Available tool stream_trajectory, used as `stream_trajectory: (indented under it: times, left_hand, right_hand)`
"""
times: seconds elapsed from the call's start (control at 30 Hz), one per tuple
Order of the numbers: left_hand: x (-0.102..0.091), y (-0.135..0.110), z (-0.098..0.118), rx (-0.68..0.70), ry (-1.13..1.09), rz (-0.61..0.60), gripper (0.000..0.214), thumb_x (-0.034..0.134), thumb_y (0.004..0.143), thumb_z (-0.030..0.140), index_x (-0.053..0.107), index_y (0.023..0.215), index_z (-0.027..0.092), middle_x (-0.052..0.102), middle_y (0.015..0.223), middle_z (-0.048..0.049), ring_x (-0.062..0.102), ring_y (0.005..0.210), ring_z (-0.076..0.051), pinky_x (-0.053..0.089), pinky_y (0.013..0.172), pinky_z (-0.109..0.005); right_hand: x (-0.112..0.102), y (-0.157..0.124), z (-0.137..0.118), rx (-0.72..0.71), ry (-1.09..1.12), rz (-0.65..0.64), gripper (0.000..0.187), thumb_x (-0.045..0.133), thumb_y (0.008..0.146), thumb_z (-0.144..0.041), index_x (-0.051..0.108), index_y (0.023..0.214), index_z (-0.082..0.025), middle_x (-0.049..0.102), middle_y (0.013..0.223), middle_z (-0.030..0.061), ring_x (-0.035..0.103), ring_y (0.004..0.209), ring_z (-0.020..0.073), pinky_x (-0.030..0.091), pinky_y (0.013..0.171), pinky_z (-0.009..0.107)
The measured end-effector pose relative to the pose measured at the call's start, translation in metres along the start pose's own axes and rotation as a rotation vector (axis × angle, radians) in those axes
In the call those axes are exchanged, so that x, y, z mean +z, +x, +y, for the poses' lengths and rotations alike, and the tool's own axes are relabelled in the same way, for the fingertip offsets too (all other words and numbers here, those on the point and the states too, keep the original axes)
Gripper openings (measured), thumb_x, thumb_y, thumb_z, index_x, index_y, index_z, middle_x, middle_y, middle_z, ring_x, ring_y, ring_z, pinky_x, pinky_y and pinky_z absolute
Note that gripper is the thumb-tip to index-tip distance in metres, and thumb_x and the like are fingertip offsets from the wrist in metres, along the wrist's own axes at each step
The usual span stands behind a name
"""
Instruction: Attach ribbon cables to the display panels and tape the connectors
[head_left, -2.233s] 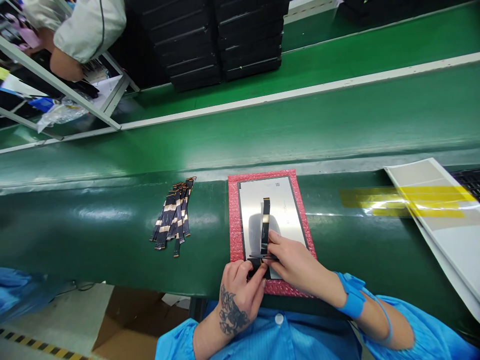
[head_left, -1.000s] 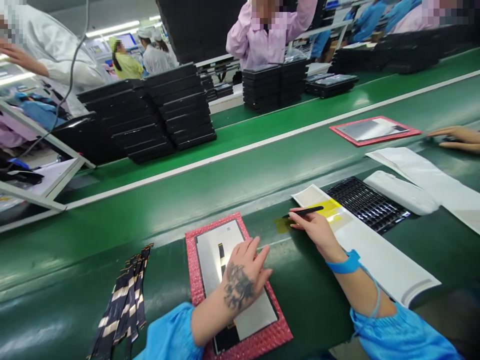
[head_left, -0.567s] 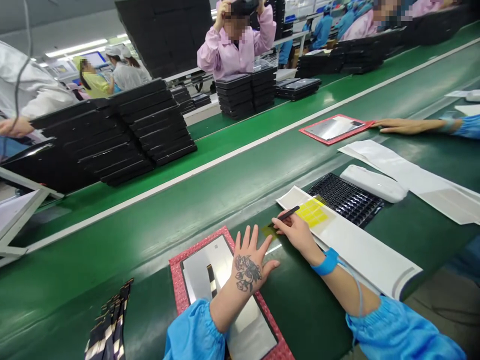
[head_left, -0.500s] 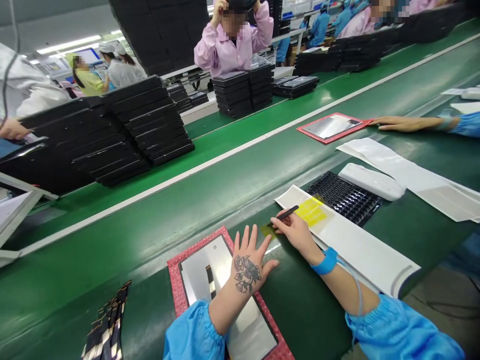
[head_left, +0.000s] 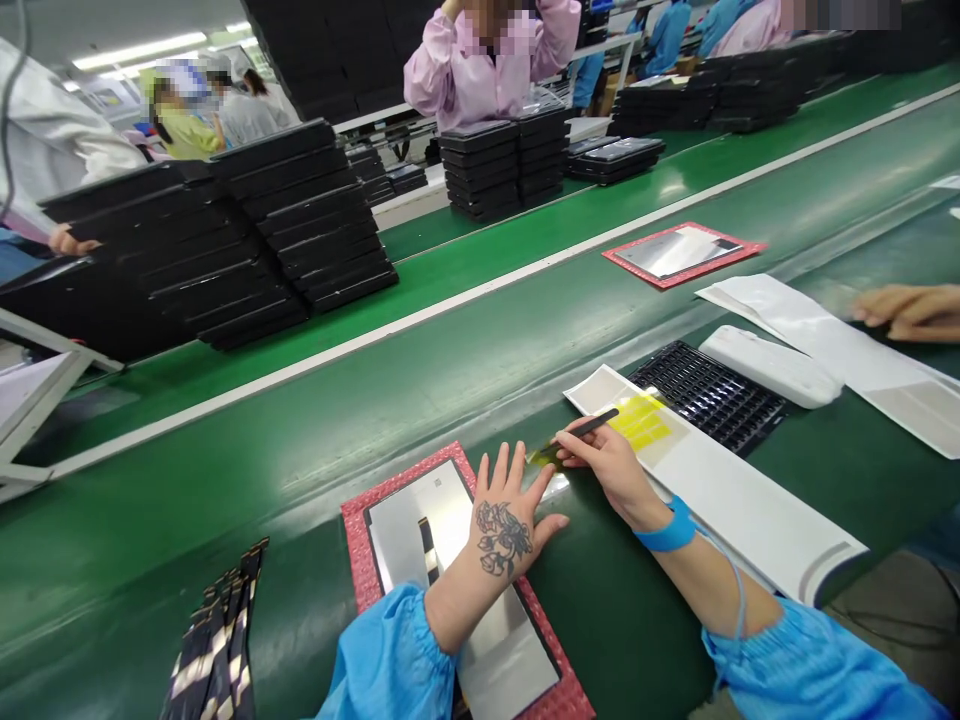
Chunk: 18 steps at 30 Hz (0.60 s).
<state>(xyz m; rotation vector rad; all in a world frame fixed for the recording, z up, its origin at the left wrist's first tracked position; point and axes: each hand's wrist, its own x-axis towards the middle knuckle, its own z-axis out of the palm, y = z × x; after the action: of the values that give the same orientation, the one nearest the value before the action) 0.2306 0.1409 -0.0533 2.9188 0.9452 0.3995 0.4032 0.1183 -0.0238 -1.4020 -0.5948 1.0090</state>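
My left hand [head_left: 504, 530] lies with fingers stretched out over the right edge of a silver flat panel [head_left: 409, 500], which rests on pink bubble wrap [head_left: 358, 550]. On the panel is a dark flex strip [head_left: 427, 545], partly covered by my forearm. My right hand [head_left: 611, 470] pinches black tweezers [head_left: 600, 421], their tip pointing left beside my left fingertips. A small yellowish film piece [head_left: 547, 458] sits at the tip; whether the tweezers grip it I cannot tell. Close to my right hand, yellow film strips [head_left: 643, 420] lie on a long white sheet [head_left: 757, 505].
A black gridded tray [head_left: 709, 395] and a white oblong object [head_left: 772, 365] lie beyond the white sheet. Dark flex cables [head_left: 217, 640] are bunched at left. Another wrapped panel [head_left: 682, 252] lies farther off. Black trays [head_left: 307, 220] are stacked across the line; a co-worker's hand [head_left: 911, 312] is at right.
The tweezers' tip has come down to the left, onto the film by my left fingertips. The co-worker's hand has left the far panel and moved right. My view has shifted slightly.
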Motion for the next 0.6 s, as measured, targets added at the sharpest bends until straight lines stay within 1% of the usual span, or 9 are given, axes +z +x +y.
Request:
stream_trajectory:
  times: [0.1, 0.2, 0.27, 0.33, 0.4, 0.47, 0.53, 0.6]
  left_hand:
    - [-0.003, 0.0, 0.003, -0.013, 0.003, -0.031, 0.061, 0.043, 0.085, 0.064, 0.043, 0.136, 0.032, 0.029, 0.147, -0.0144, 0.029, 0.135, -0.036, 0.033, 0.104, -0.059]
    - [-0.005, 0.001, 0.004, 0.004, -0.008, -0.051, 0.068, 0.038, 0.086, 0.066, 0.036, 0.141, 0.025, 0.026, 0.148, -0.0163, 0.026, 0.137, -0.033, 0.033, 0.105, -0.058]
    - [-0.01, -0.002, 0.003, 0.033, -0.013, -0.035, 0.072, 0.039, 0.086, 0.065, 0.032, 0.142, 0.021, 0.024, 0.149, -0.0166, 0.024, 0.138, -0.03, 0.033, 0.106, -0.057]
    - [-0.02, -0.013, 0.0, 0.052, -0.004, -0.009, 0.069, 0.045, 0.086, 0.061, 0.036, 0.14, 0.018, 0.027, 0.148, -0.0167, 0.024, 0.139, -0.029, 0.032, 0.107, -0.058]
    - [-0.038, -0.035, -0.006, 0.045, -0.002, 0.016, 0.06, 0.051, 0.087, 0.053, 0.044, 0.133, 0.016, 0.034, 0.144, -0.017, 0.028, 0.137, -0.029, 0.032, 0.107, -0.057]
    - [-0.059, -0.067, -0.013, 0.016, -0.033, 0.042, 0.052, 0.052, 0.088, 0.046, 0.048, 0.129, 0.015, 0.04, 0.14, -0.0159, 0.035, 0.133, -0.031, 0.036, 0.105, -0.056]
    - [-0.078, -0.107, -0.017, -0.058, -0.085, 0.057, 0.042, 0.048, 0.091, 0.039, 0.051, 0.125, 0.014, 0.045, 0.137, -0.013, 0.04, 0.13, -0.031, 0.041, 0.102, -0.053]
    - [-0.088, -0.148, -0.016, -0.158, -0.135, 0.094, 0.036, 0.044, 0.093, 0.032, 0.053, 0.123, 0.014, 0.05, 0.133, -0.011, 0.043, 0.128, -0.027, 0.045, 0.101, -0.047]
  right_hand:
    - [0.001, -0.012, -0.007, -0.012, 0.04, 0.016, 0.053, 0.084, 0.047, -0.056, 0.06, 0.075, -0.018, 0.066, 0.066, -0.0008, 0.062, 0.057, 0.0117, 0.051, 0.047, 0.018]
    - [0.002, -0.026, -0.012, -0.037, 0.105, 0.092, 0.052, 0.088, 0.043, -0.05, 0.061, 0.074, -0.018, 0.066, 0.063, -0.0025, 0.061, 0.054, 0.01, 0.049, 0.044, 0.014]
    - [0.0, -0.037, -0.014, -0.037, 0.135, 0.147, 0.054, 0.091, 0.04, -0.046, 0.061, 0.076, -0.019, 0.067, 0.064, -0.0029, 0.061, 0.053, 0.0097, 0.049, 0.042, 0.013]
    - [-0.002, -0.048, -0.014, -0.024, 0.149, 0.186, 0.056, 0.092, 0.038, -0.042, 0.061, 0.079, -0.02, 0.068, 0.066, -0.0026, 0.061, 0.052, 0.0094, 0.049, 0.041, 0.012]
    - [-0.003, -0.063, -0.013, -0.018, 0.142, 0.207, 0.055, 0.092, 0.039, -0.041, 0.06, 0.079, -0.019, 0.069, 0.066, -0.0021, 0.061, 0.051, 0.0097, 0.05, 0.04, 0.012]
    - [0.0, -0.082, -0.007, 0.003, 0.108, 0.192, 0.054, 0.091, 0.041, -0.041, 0.06, 0.078, -0.018, 0.069, 0.066, -0.0006, 0.063, 0.052, 0.0117, 0.051, 0.04, 0.014]
    - [0.007, -0.106, 0.003, 0.064, 0.06, 0.136, 0.053, 0.091, 0.043, -0.042, 0.059, 0.077, -0.018, 0.07, 0.067, 0.0017, 0.065, 0.054, 0.0151, 0.053, 0.041, 0.018]
    - [0.018, -0.132, 0.015, 0.145, 0.018, 0.039, 0.052, 0.09, 0.046, -0.045, 0.057, 0.076, -0.019, 0.071, 0.067, 0.0032, 0.066, 0.055, 0.0175, 0.054, 0.043, 0.021]
